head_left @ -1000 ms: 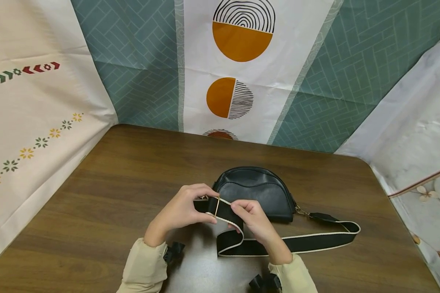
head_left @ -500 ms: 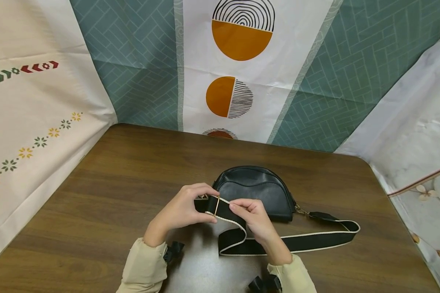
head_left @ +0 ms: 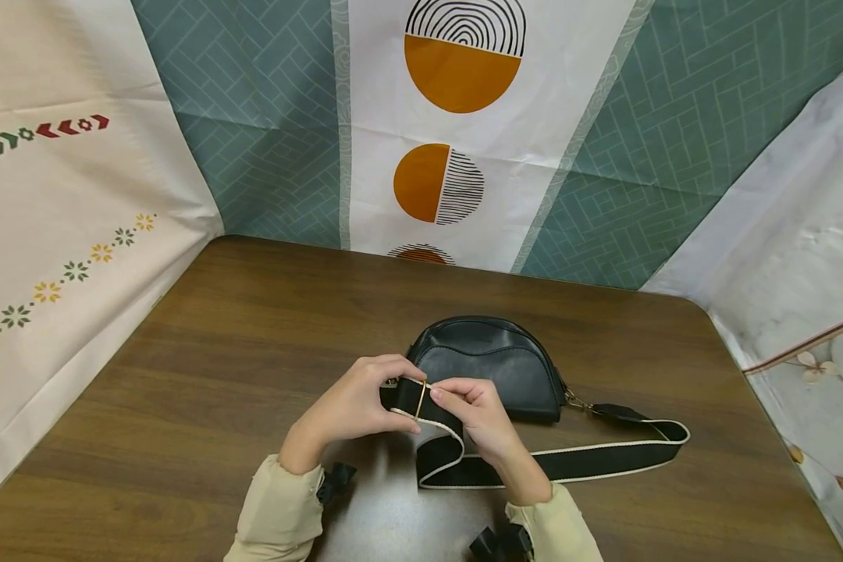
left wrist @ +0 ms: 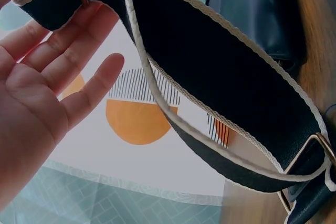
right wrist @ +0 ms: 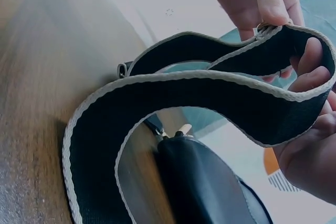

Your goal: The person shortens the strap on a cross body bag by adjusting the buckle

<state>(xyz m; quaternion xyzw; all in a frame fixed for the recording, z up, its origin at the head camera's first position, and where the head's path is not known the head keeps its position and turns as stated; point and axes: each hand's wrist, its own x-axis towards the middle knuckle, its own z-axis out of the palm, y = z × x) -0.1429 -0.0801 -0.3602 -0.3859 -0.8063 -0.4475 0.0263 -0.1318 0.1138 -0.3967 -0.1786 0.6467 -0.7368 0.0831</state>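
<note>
A black shoulder strap [head_left: 590, 464] with cream braided edges runs from the black half-moon handbag [head_left: 492, 371]. My left hand [head_left: 351, 402] pinches the gold slider buckle [head_left: 420, 400] on the strap between thumb and fingers, in front of the bag's left end. Right beside the buckle, my right hand [head_left: 483, 417] pinches the strap between thumb and forefinger. The right wrist view has the strap looping over the fingers of my right hand [right wrist: 315, 148]. In the left wrist view a second gold buckle [left wrist: 310, 153] shows lower right on the webbing.
A gold clasp [head_left: 574, 402] joins the strap to the bag's right end. The wooden table [head_left: 204, 390] meets a teal patterned cloth [head_left: 267, 156] behind, with white cloths [head_left: 63, 187] at the sides. The strap lies folded toward the right.
Both hands and the buckle have shifted slightly; the right hand has moved left, nearer the buckle. The strap's front curve has shifted a little with them, while the bag stays put.
</note>
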